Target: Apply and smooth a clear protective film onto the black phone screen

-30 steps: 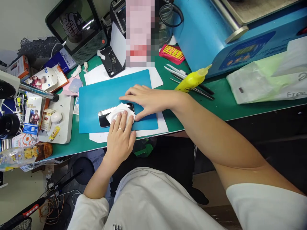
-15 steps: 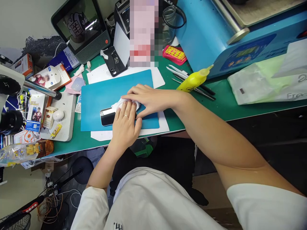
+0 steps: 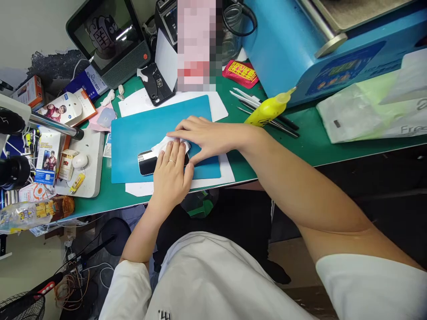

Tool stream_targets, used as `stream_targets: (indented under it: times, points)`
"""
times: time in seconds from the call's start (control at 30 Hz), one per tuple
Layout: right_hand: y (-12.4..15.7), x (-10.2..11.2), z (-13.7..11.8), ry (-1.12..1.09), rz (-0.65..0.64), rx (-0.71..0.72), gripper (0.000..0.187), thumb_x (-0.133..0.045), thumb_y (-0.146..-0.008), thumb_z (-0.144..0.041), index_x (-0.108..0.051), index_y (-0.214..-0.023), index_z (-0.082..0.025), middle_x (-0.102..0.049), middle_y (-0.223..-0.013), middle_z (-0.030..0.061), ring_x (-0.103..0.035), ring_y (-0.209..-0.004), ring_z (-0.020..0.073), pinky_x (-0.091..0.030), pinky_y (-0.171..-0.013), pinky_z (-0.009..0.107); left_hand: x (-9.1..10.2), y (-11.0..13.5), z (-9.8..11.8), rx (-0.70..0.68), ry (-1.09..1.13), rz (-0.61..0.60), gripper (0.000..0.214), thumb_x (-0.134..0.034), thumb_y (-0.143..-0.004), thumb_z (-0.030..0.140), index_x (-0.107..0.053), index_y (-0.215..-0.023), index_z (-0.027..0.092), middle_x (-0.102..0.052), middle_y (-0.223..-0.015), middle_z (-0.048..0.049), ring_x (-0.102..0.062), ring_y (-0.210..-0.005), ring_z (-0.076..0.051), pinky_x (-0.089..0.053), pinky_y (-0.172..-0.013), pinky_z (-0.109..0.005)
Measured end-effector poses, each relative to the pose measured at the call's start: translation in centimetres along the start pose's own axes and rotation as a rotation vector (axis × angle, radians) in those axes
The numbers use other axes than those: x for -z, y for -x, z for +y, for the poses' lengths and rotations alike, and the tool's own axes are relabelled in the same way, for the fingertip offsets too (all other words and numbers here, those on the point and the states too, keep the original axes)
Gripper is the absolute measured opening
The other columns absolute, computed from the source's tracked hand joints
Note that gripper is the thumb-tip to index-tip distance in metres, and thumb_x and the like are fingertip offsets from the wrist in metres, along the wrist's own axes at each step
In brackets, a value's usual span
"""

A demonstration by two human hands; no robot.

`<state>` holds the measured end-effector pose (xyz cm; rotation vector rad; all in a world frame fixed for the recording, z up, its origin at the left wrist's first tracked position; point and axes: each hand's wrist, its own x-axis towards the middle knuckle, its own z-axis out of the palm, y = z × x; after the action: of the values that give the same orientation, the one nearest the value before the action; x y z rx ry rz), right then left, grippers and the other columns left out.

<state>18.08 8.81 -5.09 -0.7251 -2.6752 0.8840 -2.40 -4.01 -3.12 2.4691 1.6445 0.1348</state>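
Note:
A dark phone (image 3: 147, 167) with a pale strip along its far edge lies on the blue mat (image 3: 133, 129). Over its far part is a crumpled white tissue or cloth (image 3: 162, 145). My left hand (image 3: 171, 178), wearing a ring, rests flat on the tissue and phone, fingers stretched out and side by side. From the right, my right hand (image 3: 200, 138) straddles the phone's right end, thumb at its near corner and index finger reaching across beyond the tissue. The phone's right part is hidden under my hands.
White paper (image 3: 213, 175) lies beneath the mat. A yellow bottle (image 3: 268, 109) and several thin tools lie to the right, before a large blue machine (image 3: 287, 53). Boxes and a microscope stand (image 3: 55, 124) crowd the left; a black phone case (image 3: 156, 84) is behind.
My left hand and the tissue have slid a little to the left over the phone. My right hand keeps its place. The view has shifted slightly.

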Motion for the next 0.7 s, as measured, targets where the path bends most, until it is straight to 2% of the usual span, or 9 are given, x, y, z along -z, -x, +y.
stream_targets:
  times: [0.13, 0.33, 0.5, 0.7]
  points:
    - [0.1, -0.2, 0.2, -0.002, 0.0, 0.004, 0.1, -0.061, -0.093, -0.083, -0.042, -0.174, -0.026, -0.058, -0.15, 0.0213, -0.051, -0.133, 0.0467, -0.046, -0.111, 0.063, -0.3, 0.7, -0.1, -0.004, 0.002, 0.026, 0.06, -0.03, -0.119, 0.034, -0.044, -0.171, 0.009, -0.041, -0.182, -0.0201, -0.033, -0.174, -0.032, -0.031, -0.141, -0.055]
    - [0.2, -0.4, 0.7, -0.003, 0.012, 0.019, 0.101, -0.067, -0.091, -0.08, -0.041, -0.175, -0.03, -0.057, -0.154, 0.0194, -0.049, -0.135, 0.0473, -0.046, -0.111, 0.063, -0.3, 3.8, 0.1, -0.007, -0.018, 0.027, 0.059, -0.035, -0.117, 0.028, -0.041, -0.173, 0.01, -0.04, -0.183, -0.0191, -0.032, -0.174, -0.032, -0.033, -0.14, -0.053]
    - [0.1, -0.3, 0.4, -0.009, 0.0, 0.0, 0.104, -0.066, -0.09, -0.081, -0.042, -0.175, -0.026, -0.056, -0.155, 0.0214, -0.049, -0.137, 0.0488, -0.045, -0.113, 0.064, -0.1, 5.8, 0.5, -0.012, -0.05, 0.021, 0.059, -0.036, -0.116, 0.025, -0.04, -0.173, 0.009, -0.04, -0.182, -0.0198, -0.033, -0.174, -0.032, -0.034, -0.14, -0.054]
    - [0.0, -0.3, 0.3, 0.001, 0.004, -0.008, 0.102, -0.068, -0.089, -0.081, -0.043, -0.174, -0.028, -0.057, -0.153, 0.0196, -0.051, -0.137, 0.0484, -0.046, -0.113, 0.065, -0.2, 5.5, 0.5, -0.021, -0.054, 0.018, 0.059, -0.035, -0.117, 0.025, -0.041, -0.173, 0.011, -0.04, -0.182, -0.0186, -0.031, -0.174, -0.032, -0.035, -0.139, -0.055]
